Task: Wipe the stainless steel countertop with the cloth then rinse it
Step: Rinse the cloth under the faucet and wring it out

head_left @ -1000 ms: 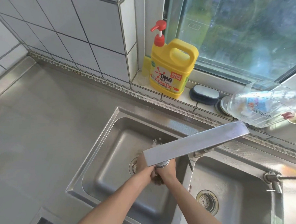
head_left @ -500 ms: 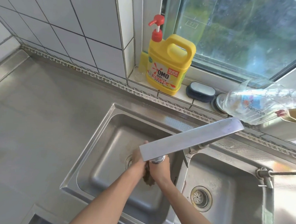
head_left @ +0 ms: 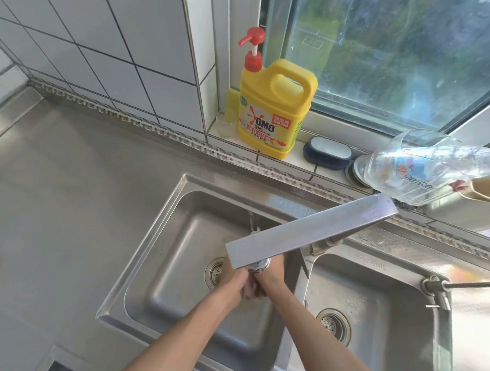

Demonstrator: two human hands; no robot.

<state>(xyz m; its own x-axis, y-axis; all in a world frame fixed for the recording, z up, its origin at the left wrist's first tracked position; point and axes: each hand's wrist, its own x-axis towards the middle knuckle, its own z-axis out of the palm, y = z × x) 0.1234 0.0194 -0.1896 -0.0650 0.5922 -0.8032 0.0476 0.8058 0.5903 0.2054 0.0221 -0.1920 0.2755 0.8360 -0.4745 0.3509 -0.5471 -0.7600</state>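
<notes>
Both hands meet over the left sink basin [head_left: 175, 281], right under the flat steel faucet spout [head_left: 306, 235]. My left hand [head_left: 233, 280] and my right hand [head_left: 269, 278] grip a small dark brown cloth [head_left: 253, 289] bunched between them; only a wet scrap of it shows. The spout hides the fingers and most of the cloth. Water splashes behind the spout above the hands. The stainless steel countertop [head_left: 65, 203] stretches to the left of the sink.
A yellow OMO detergent jug [head_left: 274, 109] with a red pump stands on the window ledge, a dark sponge holder [head_left: 327, 151] and a tipped clear plastic bottle [head_left: 420, 167] beside it. The right basin [head_left: 373, 322] has its own drain. A side tap [head_left: 435, 286] sits at right.
The hands stay under the spout, working the cloth together; they have shifted slightly and the view has moved a little.
</notes>
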